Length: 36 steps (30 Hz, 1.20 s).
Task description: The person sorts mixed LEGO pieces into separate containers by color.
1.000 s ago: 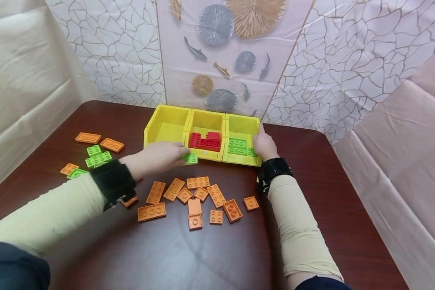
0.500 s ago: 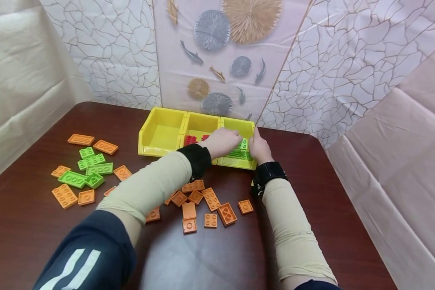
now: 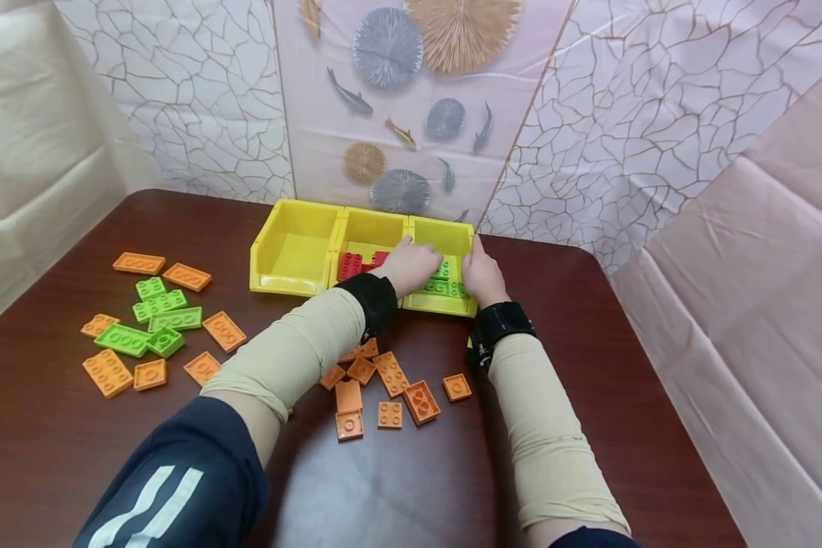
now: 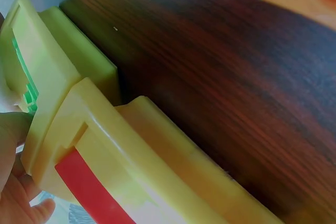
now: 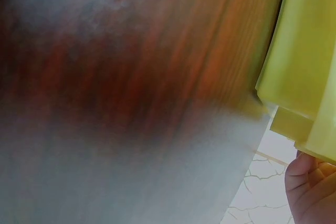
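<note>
A yellow three-compartment bin [image 3: 289,283] stands at the back of the table. My left hand [image 3: 411,266] reaches over the divider between its middle and right compartments, the thumb raised apart from the fingers. In the left wrist view, bare fingers [image 4: 13,135] show beside the divider with no brick between them. Green bricks [image 3: 445,288] lie in the right compartment, partly hidden by the left hand. Red bricks [image 3: 351,266] sit in the middle one. My right hand [image 3: 482,275] grips the bin's outer right wall, its curled fingers [image 5: 302,174] at the edge in the right wrist view.
Loose orange bricks [image 3: 421,402] lie in front of the bin, some behind the left forearm. More green bricks [image 3: 159,304] and orange bricks [image 3: 107,373] are spread on the left of the table [image 3: 589,342]. A patterned cloth [image 3: 397,106] hangs close behind the bin.
My left hand has carried a green brick rightward from before the left compartment to the right one and let go of it there. The right hand keeps hold of the bin's right wall.
</note>
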Motion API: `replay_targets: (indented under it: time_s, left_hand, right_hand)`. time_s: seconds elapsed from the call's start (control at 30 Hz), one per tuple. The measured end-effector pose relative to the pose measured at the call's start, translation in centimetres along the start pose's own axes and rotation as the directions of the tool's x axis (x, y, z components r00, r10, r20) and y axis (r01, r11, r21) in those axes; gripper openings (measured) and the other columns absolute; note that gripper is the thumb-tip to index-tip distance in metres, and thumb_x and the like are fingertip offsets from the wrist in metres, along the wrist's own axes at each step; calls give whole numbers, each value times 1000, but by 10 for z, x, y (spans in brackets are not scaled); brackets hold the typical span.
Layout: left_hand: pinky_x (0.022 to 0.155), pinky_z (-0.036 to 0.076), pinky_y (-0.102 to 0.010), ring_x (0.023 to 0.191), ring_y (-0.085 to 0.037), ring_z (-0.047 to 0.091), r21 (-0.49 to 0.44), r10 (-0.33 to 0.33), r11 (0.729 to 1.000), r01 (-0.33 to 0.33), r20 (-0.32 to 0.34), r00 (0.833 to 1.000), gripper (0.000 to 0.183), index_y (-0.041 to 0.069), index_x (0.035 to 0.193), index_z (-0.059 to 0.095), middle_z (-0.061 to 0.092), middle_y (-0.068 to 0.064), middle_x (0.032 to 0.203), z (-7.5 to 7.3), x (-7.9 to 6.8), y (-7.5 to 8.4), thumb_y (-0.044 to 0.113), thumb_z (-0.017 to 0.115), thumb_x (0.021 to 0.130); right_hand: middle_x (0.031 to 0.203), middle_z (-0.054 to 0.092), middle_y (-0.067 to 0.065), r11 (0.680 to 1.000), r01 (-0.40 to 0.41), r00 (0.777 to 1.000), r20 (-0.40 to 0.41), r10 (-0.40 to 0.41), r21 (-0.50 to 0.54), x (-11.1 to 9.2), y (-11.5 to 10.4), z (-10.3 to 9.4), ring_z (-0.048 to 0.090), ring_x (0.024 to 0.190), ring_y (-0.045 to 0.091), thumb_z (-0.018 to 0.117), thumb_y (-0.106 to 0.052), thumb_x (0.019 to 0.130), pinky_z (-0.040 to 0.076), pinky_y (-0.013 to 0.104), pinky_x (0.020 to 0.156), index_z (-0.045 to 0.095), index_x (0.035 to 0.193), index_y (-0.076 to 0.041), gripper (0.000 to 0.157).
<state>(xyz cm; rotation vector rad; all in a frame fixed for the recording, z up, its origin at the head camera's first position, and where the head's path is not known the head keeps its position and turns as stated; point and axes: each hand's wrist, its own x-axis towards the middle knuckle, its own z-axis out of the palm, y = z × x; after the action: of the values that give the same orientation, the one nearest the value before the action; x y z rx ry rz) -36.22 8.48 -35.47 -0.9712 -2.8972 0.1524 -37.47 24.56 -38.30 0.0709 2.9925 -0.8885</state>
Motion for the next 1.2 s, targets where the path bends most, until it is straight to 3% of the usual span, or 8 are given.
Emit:
replay_targets:
  time_s: [0.23, 0.4, 0.53, 0.63, 0.73, 0.9, 1.07, 1.2]
  left_hand:
    - [98, 34, -46, 110, -21, 53, -15, 3, 1000, -3, -10, 1000, 29, 13, 120, 59, 59, -6, 115, -1, -19, -4, 9, 41, 98]
    - [97, 35, -42, 117, -21, 48, -79, 89, 992, -95, -76, 993, 30, 13, 125, 56, 53, -7, 125, -11, -35, 7, 14, 44, 97]
    - [98, 35, -40, 118, -21, 47, -91, 184, 976, -196, -123, 975, 31, 11, 124, 57, 53, -7, 127, -25, -70, -4, 16, 50, 94]
    - [93, 40, -38, 110, -23, 53, -90, 202, 971, -220, -177, 963, 29, 8, 118, 61, 57, -8, 120, -31, -105, -38, 10, 56, 90]
    - [91, 43, -39, 108, -26, 55, -114, 113, 984, -135, -183, 977, 30, 5, 117, 62, 59, -11, 118, -36, -143, -84, 8, 60, 87]
    - [83, 46, -44, 100, -29, 58, -129, -131, 984, 120, -74, 989, 30, 5, 118, 62, 60, -12, 113, -42, -208, -152, 10, 58, 89]
    - [68, 48, -44, 84, -27, 58, -77, -290, 951, 300, 116, 950, 21, 5, 107, 63, 60, -12, 97, -26, -266, -192, 9, 60, 87]
    - [66, 49, -44, 82, -26, 59, -70, -358, 922, 382, 223, 906, 22, 3, 107, 63, 62, -13, 94, -8, -297, -209, 7, 61, 86]
  right_hand:
    - [132, 46, 23, 1000, 7, 1000, 25, -7, 5, 2, -5, 6, 52, 101, 35, 19, -25, 101, 40, 48, 88, 2, 151, -17, 54]
    - [129, 46, 28, 1000, 4, 1000, 10, -4, -2, -4, 13, -9, 52, 100, 39, 17, -24, 101, 40, 51, 87, -2, 151, -18, 54]
    - [135, 39, 31, 1000, -16, 1000, 9, 16, -1, -6, 21, -20, 49, 106, 42, 14, -25, 101, 37, 52, 91, -7, 150, -16, 54]
    - [137, 36, 31, 1000, -8, 1000, 2, 8, -9, -5, 19, -22, 47, 110, 43, 14, -25, 100, 36, 53, 93, -7, 149, -15, 54]
    - [138, 34, 31, 1000, -1, 1000, 0, 1, -15, -5, 16, -22, 45, 112, 44, 13, -25, 100, 35, 54, 94, -7, 149, -15, 54]
    - [137, 35, 32, 1000, -5, 1000, 21, 5, -11, -5, 12, -19, 47, 105, 44, 13, -25, 100, 37, 53, 89, -9, 149, -16, 54]
    - [136, 35, 32, 1000, 6, 999, 39, -5, -2, -5, 3, -11, 48, 99, 42, 12, -27, 100, 38, 51, 85, -9, 149, -16, 54]
    - [119, 46, 34, 999, 29, 998, 56, -29, 14, -5, -7, 0, 50, 83, 40, 12, -26, 100, 40, 48, 76, -10, 149, -17, 54]
